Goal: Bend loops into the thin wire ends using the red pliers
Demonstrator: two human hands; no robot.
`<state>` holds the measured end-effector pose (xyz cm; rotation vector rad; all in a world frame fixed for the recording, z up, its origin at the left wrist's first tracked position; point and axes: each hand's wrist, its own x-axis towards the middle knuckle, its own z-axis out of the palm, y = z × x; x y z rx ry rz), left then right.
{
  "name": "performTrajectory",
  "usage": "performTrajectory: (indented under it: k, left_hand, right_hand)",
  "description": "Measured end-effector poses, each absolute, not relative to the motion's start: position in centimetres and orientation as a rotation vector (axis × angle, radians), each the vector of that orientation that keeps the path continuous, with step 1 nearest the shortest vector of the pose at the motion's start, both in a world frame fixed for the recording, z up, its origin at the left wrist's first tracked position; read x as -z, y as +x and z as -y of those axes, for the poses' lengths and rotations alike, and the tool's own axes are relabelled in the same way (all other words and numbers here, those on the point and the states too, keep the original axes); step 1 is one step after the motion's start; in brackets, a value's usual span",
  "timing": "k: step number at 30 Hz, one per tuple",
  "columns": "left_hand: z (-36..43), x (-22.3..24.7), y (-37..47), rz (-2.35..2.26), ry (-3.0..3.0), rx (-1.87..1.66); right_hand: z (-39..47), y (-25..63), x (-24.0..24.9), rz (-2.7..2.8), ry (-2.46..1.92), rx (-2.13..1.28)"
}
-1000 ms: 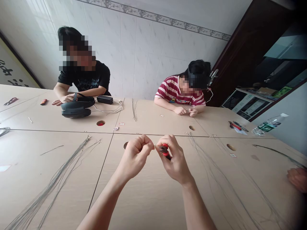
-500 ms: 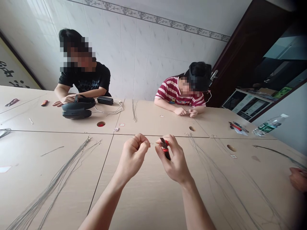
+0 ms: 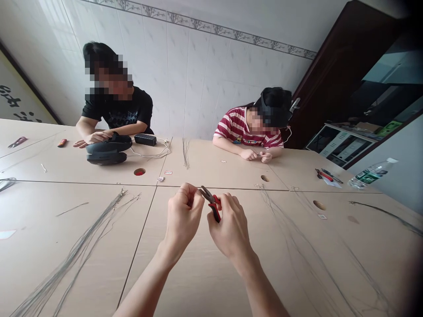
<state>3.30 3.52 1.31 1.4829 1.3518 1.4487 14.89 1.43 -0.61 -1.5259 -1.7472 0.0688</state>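
Observation:
My left hand is closed in a pinch above the table, and what it holds is too small and hidden to name. Red-and-black pliers are in my right hand, its fingers wrapped round the handles. The jaws of the pliers point up and to the left, slightly parted, with their tips beside my left fingertips. To the left of my hands a bundle of thin grey wires lies on the table. More thin wires are spread out on the right.
Across the table sit a person in a black shirt, behind a dark headset, and a person in a striped shirt. A water bottle and red-handled pliers lie at the right. Small labels and round holes dot the tabletop.
My right hand has turned and shifted left and slightly down, bringing the pliers' jaws to my left fingertips. Another person's hand at the right edge has left view.

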Motion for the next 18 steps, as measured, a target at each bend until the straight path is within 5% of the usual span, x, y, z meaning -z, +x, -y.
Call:
performTrajectory:
  k: [18]
  left_hand:
    - [-3.9,0.1,3.4,-1.422,1.747,-1.497]
  right_hand:
    - [-0.9,14.7,0.5,1.612,-1.554,-0.152]
